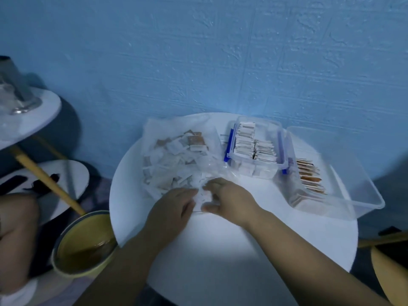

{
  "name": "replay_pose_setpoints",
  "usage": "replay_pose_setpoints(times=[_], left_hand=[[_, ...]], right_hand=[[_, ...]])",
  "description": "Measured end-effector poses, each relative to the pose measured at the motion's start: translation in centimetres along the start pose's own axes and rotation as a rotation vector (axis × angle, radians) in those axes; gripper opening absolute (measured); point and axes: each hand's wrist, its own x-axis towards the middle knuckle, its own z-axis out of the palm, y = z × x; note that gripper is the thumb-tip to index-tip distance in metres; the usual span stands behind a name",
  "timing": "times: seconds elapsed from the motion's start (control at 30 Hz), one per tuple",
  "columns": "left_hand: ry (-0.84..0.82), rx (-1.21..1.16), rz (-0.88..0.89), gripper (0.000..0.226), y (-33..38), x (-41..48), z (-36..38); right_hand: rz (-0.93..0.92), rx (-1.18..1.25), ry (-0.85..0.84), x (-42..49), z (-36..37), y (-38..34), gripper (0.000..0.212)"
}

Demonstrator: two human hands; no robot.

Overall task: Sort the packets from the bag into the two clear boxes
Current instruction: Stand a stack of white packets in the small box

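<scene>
behind a round white table (220, 250) a blue textured wall (220, 51) is seen. on the far left part of the table a clear bag (159, 129) is spread, filled with a loose heap of packets (174, 160), mostly white with a few brown ones. just right of the bag a small box (273, 129) with blue latches (229, 146) is placed, white packets standing in rows inside it. touching its right side, a large box (353, 173) is set, with brown-edged packets lined up at its left end. both hands are held at the near mouth of the bag. a clump of white packets is gripped by the right hand (229, 199), fingers and thumb curled round it. the left hand (174, 208) is laid against the same clump, but its fingers are hidden and its grip cannot be told. a yellow bowl (66, 270) with brown contents is seen low on the left.
</scene>
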Motion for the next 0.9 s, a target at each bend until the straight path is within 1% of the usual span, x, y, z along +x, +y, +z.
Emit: replay_pose_setpoints(times=[0.07, 0.13, 0.17, 0.27, 0.3, 0.37, 0.47, 0.53, 0.63, 0.73, 0.83, 0.9], left_hand=[[0.078, -0.038, -0.007, 0.040, -0.2, 0.2, -0.4], [0.110, 0.001, -0.038, 0.042, -0.8, 0.4, -0.6], [0.101, 0.037, -0.057, 0.045, -1.0, 0.6, -0.5], [-0.039, 0.072, -0.178, 0.056, -0.9, 1.0, -0.7], [-0.059, 0.065, -0.181, 0.055, -0.8, 1.2, -0.6], [-0.063, 0.044, -0.175, 0.052, -0.5, 1.4, -0.5], [0.002, -0.048, -0.233, 0.056, 0.0, 1.6, -0.6], [0.062, -0.157, -0.307, 0.055, 0.4, 1.6, -0.8], [0.084, -0.194, -0.362, 0.033, 0.7, 1.5, -1.1], [0.136, -0.220, -0.401, 0.015, 0.8, 1.3, -1.5], [0.134, -0.252, -0.460, 0.020, 1.2, 1.3, -1.3], [0.139, -0.317, -0.504, 0.021, 1.6, 1.4, -1.3]], right_hand=[[0.024, 0.066, 0.042, -0.2, -0.3, 0.1, 0.054], [0.048, 0.117, 0.077, -0.3, -0.3, 0.2, 0.057], [0.056, 0.122, 0.080, -0.3, -0.2, 0.3, 0.060], [0.067, 0.107, 0.039, -0.1, 0.1, 0.1, 0.067], [0.065, 0.092, 0.036, 0.0, 0.2, 0.0, 0.067], [0.053, 0.038, 0.055, 0.2, 0.1, -0.1, 0.063], [0.015, -0.012, 0.070, 0.2, 0.0, -0.2, 0.052], [0.004, 0.096, 0.064, 0.1, 0.1, -0.1, 0.049], [0.006, 0.355, 0.053, -0.2, 0.0, -0.1, 0.040], [0.054, 0.425, 0.073, -0.2, 0.1, 0.0, 0.023], [0.058, 0.526, 0.062, -0.3, 0.1, -0.2, 0.014], [0.078, 0.622, 0.056, -0.3, 0.3, -0.3, 0.014]])
